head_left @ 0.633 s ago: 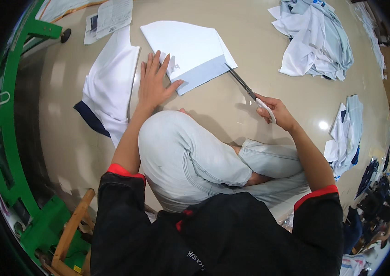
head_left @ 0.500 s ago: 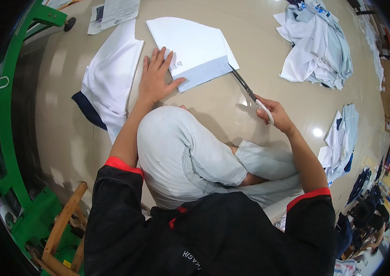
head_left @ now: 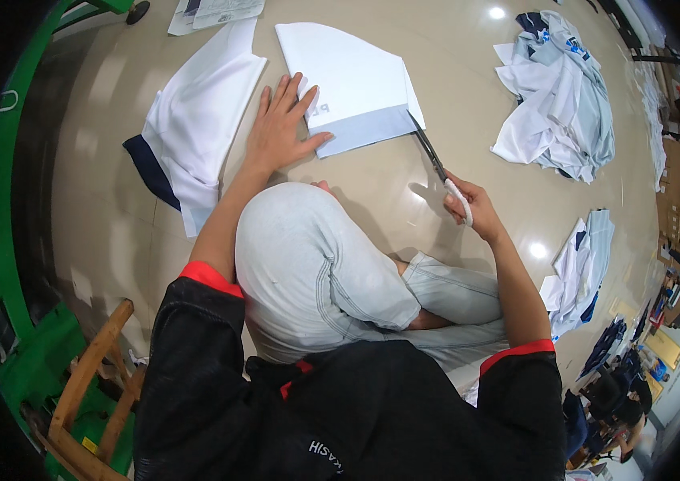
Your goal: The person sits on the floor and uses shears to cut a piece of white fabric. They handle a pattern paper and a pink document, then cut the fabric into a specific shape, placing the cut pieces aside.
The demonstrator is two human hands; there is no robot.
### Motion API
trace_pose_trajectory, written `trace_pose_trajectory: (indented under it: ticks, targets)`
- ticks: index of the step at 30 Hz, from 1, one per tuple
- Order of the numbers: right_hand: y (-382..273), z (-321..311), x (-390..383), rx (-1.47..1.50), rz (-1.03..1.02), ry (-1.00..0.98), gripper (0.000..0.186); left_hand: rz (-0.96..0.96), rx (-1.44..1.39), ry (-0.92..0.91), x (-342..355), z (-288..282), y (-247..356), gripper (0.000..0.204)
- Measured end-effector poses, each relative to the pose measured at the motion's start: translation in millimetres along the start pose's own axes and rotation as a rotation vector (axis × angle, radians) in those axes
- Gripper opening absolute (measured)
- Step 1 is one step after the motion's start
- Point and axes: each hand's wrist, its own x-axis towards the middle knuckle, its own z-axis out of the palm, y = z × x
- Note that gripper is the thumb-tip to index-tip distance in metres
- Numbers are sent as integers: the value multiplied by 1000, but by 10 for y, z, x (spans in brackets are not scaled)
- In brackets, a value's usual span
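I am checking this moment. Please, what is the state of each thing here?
Left hand: flat, pressing the folded cloth.
Folded cloth: lying flat on the floor.
Right hand: gripping the scissors.
Scissors: blades at the cloth's edge; open or shut unclear.
Garment: spread flat.
Clothes pile: crumpled.

Your folded white fabric piece [head_left: 348, 80] lies flat on the glossy beige floor, its grey-blue band along the near edge (some dark lettering shows there). Your scissors [head_left: 436, 164], white-handled with dark blades, point at its right corner.
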Motion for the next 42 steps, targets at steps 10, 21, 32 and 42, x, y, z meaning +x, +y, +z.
trace_pose_trajectory:
  ticks: [10, 21, 32, 42]
  targets:
    - [5, 36, 8, 68, -18, 6, 73, -11, 16, 4, -4, 27, -11, 86]
    - [20, 129, 4, 74, -14, 46, 71, -10, 19, 6, -2, 38, -21, 88]
    - [97, 131, 8, 84, -33, 42, 72, -17, 22, -6, 6, 38, -17, 88]
    - [141, 140, 17, -9, -17, 91, 76, -25, 26, -9, 4, 40, -24, 88]
